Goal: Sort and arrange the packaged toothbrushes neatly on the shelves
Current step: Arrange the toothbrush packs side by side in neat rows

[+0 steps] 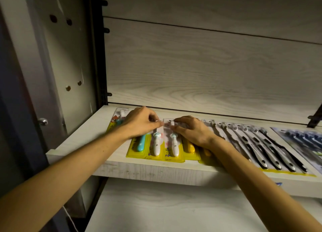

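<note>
Several packaged children's toothbrushes on yellow cards lie side by side on the wooden shelf (pixel 75 149): a teal-handled one (pixel 140 143), two white ones (pixel 156 147) (pixel 174 147) and a yellow one (pixel 190 148). My left hand (pixel 141 122) rests over the teal pack, and its fingertips pinch the top edge of a white-brush pack. My right hand (pixel 190 129) lies over the yellow pack, with its fingers pinching the top of the second white-brush pack (pixel 168 125).
To the right lies a row of several grey and black adult toothbrush packs (pixel 261 144), then a dark blue pack (pixel 306 141). A wood-grain back panel (pixel 209 66) rises behind the shelf. A lower shelf (pixel 156 210) sits beneath. A cabinet side wall (pixel 69 57) stands at the left.
</note>
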Motion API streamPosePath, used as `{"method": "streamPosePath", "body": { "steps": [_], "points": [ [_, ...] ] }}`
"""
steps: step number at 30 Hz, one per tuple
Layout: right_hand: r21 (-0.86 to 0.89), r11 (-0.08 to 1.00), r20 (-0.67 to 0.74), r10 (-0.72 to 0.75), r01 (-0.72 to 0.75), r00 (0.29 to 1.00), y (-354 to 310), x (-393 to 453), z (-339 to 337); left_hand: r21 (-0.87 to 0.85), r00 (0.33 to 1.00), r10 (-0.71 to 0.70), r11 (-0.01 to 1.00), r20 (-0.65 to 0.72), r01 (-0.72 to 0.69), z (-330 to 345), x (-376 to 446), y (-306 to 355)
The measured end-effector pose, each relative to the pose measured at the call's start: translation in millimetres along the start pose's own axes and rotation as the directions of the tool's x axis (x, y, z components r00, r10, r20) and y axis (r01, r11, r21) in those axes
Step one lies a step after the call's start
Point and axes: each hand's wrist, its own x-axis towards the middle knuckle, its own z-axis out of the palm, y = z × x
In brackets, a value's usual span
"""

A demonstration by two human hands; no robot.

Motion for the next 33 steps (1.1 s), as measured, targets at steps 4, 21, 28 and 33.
{"method": "streamPosePath", "body": {
  "steps": [4,21,28,33],
  "points": [
    [-0.006,1.0,-0.001,-0.005,0.005,1.0,-1,0,1,-0.063,0.995,-0.01,0.998,-0.101,0.004,2,1,2],
    [-0.094,0.995,0.072,0.041,-0.035,0.997,-18,6,3,-0.016,0.98,-0.034,0.999,0.196,0.038,-4,-15,0],
    [-0.161,0.986,0.04,0.045,-0.038,0.998,-24,5,8,0.46,0.975,0.219,0.863,0.028,-0.207,-21,-15,-5],
    [-0.151,0.988,0.029,0.027,-0.022,0.999,-25,-1,9,0.479,0.993,-0.116,0.871,-0.007,0.105,-39,-5,-44]
  ]
}}
